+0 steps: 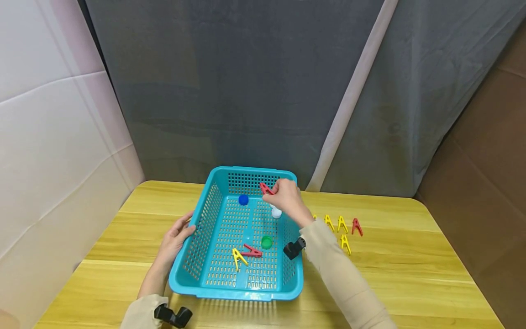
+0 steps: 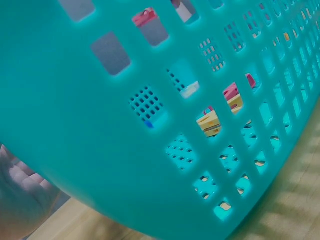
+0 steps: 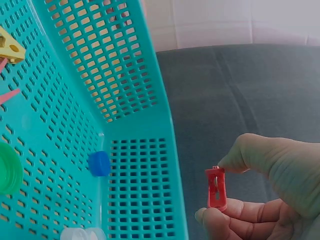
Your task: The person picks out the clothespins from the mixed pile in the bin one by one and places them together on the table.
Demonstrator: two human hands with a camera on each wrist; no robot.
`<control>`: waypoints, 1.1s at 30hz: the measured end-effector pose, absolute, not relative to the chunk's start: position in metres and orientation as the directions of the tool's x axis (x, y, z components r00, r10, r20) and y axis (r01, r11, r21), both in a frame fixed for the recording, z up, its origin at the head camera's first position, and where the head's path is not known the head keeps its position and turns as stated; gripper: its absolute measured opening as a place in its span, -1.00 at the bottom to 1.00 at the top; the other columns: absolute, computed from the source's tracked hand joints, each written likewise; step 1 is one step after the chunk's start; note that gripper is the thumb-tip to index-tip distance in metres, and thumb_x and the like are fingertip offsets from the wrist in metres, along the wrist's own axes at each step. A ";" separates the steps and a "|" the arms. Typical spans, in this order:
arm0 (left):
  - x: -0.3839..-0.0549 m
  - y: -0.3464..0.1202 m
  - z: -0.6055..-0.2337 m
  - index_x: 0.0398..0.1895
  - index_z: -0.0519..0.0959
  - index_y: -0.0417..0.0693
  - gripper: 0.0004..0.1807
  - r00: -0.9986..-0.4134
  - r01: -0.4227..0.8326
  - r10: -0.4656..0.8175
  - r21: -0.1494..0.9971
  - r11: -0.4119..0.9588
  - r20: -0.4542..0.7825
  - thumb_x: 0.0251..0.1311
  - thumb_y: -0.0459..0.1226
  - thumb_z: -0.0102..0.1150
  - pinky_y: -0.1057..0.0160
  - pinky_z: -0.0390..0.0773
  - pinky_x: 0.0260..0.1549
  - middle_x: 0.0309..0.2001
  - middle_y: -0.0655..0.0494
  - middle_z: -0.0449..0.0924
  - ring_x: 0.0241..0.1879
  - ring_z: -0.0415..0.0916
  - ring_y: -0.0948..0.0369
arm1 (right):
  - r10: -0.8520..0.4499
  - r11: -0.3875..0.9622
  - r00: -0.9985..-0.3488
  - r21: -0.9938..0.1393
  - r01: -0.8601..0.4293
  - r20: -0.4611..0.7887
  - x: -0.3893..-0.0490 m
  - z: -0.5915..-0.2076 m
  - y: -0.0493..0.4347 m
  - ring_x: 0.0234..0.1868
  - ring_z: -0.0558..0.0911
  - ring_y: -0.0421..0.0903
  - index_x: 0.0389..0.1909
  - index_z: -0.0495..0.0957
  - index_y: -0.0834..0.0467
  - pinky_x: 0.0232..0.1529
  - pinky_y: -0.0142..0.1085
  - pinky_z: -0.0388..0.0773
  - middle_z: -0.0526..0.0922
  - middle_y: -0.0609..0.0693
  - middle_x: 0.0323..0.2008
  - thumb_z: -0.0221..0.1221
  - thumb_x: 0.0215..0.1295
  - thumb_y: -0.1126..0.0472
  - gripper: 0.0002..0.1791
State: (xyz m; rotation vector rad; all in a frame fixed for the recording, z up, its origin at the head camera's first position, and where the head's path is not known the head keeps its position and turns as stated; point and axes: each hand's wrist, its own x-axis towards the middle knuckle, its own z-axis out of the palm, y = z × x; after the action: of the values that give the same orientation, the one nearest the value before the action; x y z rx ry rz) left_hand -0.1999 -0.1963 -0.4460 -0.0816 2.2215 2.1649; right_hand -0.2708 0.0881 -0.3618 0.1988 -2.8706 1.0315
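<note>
A turquoise plastic basket stands on the wooden table, and my left hand grips its left rim, thumb over the edge. Between thumb and fingers my right hand pinches a red clothespin, held up over the far right part of the basket in the head view. On the basket floor lie a yellow clothespin and another red clothespin, touching each other. A green bottle cap, a blue cap and white caps also lie inside, the white ones partly behind the right hand.
Right of the basket, several yellow clothespins and one red clothespin lie on the table. A grey curtain hangs behind the table's far edge, with a white panel at left and a brown one at right.
</note>
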 end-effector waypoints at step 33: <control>-0.201 -0.197 -0.446 0.40 0.11 -0.20 -0.43 -0.997 -0.077 0.003 0.997 0.015 -0.077 0.39 -0.23 -0.07 0.44 0.52 -0.18 -0.17 0.56 0.44 -0.15 0.45 0.49 | 0.047 0.759 -0.970 -0.640 -0.121 0.238 -0.228 -0.356 0.184 -0.69 0.40 -0.11 -0.47 0.53 0.30 -0.70 -0.40 0.33 0.53 0.07 -0.60 0.24 0.06 0.22 -0.81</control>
State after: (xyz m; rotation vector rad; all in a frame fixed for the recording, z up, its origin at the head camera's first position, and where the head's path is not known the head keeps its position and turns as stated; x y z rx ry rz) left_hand -0.2011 -0.1971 -0.4456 -0.0802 2.1972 2.1641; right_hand -0.2277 0.1839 -0.3558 0.0583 -2.7164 1.0128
